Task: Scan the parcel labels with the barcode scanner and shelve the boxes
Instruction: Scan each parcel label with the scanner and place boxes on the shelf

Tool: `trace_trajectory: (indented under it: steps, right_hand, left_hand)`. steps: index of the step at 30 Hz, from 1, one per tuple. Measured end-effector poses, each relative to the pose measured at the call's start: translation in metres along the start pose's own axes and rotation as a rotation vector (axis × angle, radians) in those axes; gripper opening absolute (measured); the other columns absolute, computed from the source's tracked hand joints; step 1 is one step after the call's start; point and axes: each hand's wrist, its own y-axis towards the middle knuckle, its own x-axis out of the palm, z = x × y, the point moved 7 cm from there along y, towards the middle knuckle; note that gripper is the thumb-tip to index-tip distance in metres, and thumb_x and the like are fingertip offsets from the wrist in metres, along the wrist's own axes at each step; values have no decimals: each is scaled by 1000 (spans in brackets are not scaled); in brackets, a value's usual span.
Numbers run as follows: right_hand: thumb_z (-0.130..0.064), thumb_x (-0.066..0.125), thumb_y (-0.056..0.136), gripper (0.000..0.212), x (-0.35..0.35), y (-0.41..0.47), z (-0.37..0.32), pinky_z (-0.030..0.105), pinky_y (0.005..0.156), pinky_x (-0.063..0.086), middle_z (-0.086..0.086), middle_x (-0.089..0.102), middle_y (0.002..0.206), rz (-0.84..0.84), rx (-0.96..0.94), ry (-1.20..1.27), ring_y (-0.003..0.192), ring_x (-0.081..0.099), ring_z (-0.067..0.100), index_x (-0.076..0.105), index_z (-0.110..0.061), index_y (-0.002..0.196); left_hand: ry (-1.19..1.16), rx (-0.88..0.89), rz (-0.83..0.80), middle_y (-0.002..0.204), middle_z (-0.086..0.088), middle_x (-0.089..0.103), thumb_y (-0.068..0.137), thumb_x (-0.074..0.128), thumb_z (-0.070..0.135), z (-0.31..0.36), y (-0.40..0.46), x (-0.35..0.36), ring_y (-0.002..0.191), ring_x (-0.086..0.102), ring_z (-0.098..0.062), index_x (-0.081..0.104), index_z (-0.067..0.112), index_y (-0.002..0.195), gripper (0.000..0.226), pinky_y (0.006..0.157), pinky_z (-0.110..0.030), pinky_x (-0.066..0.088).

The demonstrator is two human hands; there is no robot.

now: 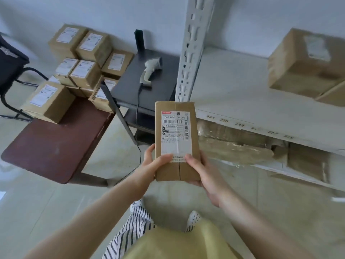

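I hold a flat brown cardboard parcel (176, 171) in front of me, its white barcode label (175, 131) facing up. My left hand (151, 165) grips its lower left edge with the thumb on top. My right hand (201, 171) grips the lower right edge, thumb on the label's bottom. The grey barcode scanner (150, 71) lies untouched on a dark side table (128, 85) beyond the parcel, its cable hanging down. The white shelf (233, 94) stands to the right, with a large box (302, 64) on it.
Several labelled boxes (84, 71) are stacked on a dark red table (54, 146) at the left. A black chair (11, 68) stands at the far left. The shelf's upright post (190, 49) rises beside the side table. Wrapped parcels (242, 146) fill the lower shelf level.
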Motion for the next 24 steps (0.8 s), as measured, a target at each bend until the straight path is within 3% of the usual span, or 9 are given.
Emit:
trace_trajectory:
  steps: [3,8,12,16,18,24]
  right_hand:
    - [-58,64,73,69,-62,-21,9,34,83,59,-8,68,122,38,14,-15,103,69,5,49,-34,136]
    - [-61,64,71,71,-133,-30,-1,36,86,59,-5,67,122,106,9,7,108,66,10,51,-33,134]
    - [-61,69,80,62,-174,-10,-31,44,90,59,-4,66,124,152,-1,60,108,67,12,53,-30,131]
    - [-50,64,90,59,-207,28,-65,48,94,56,-3,58,132,210,21,87,118,60,18,48,-25,140]
    - [-53,64,90,59,-223,50,-82,49,93,57,-4,59,132,240,15,69,117,61,18,49,-26,140]
    - [-55,63,90,49,-262,110,-132,47,93,56,-6,64,124,266,72,93,112,63,18,55,-27,130]
  left_hand:
    - [24,-43,-62,127,7,64,51,76,66,-13,5,64,97,71,-6,25,38,154,118,78,-24,54]
    - [60,-75,-91,128,7,61,51,73,71,-2,28,135,110,60,-14,27,42,153,115,99,-42,45]
    - [79,-81,-42,129,2,61,51,76,68,34,60,169,111,61,-19,36,36,151,112,98,-43,50]
    - [95,-73,60,125,-4,62,83,74,54,75,109,188,110,63,-25,47,24,141,70,98,-48,55]
    - [98,-60,87,121,-4,62,89,71,50,95,133,198,106,65,-24,48,21,135,59,95,-47,58]
    - [112,-51,68,121,-8,61,91,68,53,150,202,226,103,66,-27,47,14,135,63,86,-47,61]
